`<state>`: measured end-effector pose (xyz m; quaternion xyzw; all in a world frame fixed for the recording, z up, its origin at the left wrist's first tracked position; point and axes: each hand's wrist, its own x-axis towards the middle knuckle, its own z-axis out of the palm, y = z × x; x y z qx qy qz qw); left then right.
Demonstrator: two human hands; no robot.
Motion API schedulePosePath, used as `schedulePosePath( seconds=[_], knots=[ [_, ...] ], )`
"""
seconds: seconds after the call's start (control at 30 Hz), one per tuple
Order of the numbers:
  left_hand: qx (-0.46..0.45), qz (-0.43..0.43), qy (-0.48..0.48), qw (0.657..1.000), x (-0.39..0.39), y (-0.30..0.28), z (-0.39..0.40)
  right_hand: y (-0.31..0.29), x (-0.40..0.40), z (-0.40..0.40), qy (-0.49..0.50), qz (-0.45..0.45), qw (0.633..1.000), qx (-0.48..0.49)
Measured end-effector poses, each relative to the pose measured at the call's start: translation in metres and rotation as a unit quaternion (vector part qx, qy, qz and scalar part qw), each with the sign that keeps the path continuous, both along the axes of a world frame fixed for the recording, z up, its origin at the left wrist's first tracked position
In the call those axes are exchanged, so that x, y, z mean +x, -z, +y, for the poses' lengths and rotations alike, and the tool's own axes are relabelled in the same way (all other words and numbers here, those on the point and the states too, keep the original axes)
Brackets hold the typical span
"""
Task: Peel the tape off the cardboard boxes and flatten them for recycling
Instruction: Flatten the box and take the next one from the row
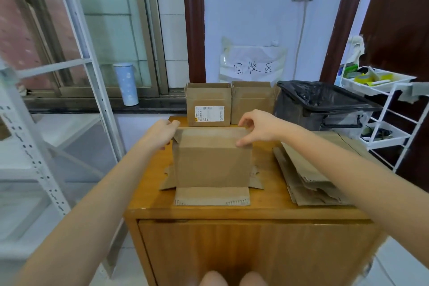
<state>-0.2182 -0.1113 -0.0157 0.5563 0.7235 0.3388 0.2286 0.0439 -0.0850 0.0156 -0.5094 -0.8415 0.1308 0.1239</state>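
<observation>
A brown cardboard box (211, 160) stands upright in the middle of the wooden cabinet top (267, 195), its bottom flaps spread flat around it. My left hand (162, 133) holds the box's upper left corner. My right hand (256, 126) pinches the top right edge, thumb on the front face and fingers over the top. A stack of flattened boxes (308, 174) lies on the right of the cabinet. Two more upright boxes, one with a white label (209, 107) and a plain one (253, 102), stand at the back.
A bin with a black bag (325, 102) sits behind the cabinet at right. A white trolley (383, 109) with tape rolls stands far right, a white metal shelf (46, 123) on the left. A pale blue bottle (125, 83) rests on the window sill.
</observation>
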Motion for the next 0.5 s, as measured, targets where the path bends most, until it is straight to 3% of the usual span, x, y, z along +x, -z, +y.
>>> schedulePosePath(
  seconds=[0.13,0.23,0.43,0.5],
  knots=[
    [0.013,-0.045,-0.011,0.999,-0.001,0.000,-0.002,0.020,0.003,-0.012,-0.018,-0.009,0.991,0.134],
    [0.015,-0.036,-0.016,0.999,0.000,-0.002,-0.001,0.036,0.004,-0.016,0.006,0.022,0.985,0.173],
    [-0.005,-0.119,-0.027,0.992,0.004,-0.005,-0.002,0.049,0.009,-0.012,0.083,0.108,0.989,0.057],
    [-0.007,-0.114,-0.031,0.993,0.004,-0.003,-0.003,0.049,0.010,-0.015,0.093,0.115,0.987,0.061]
  ],
)
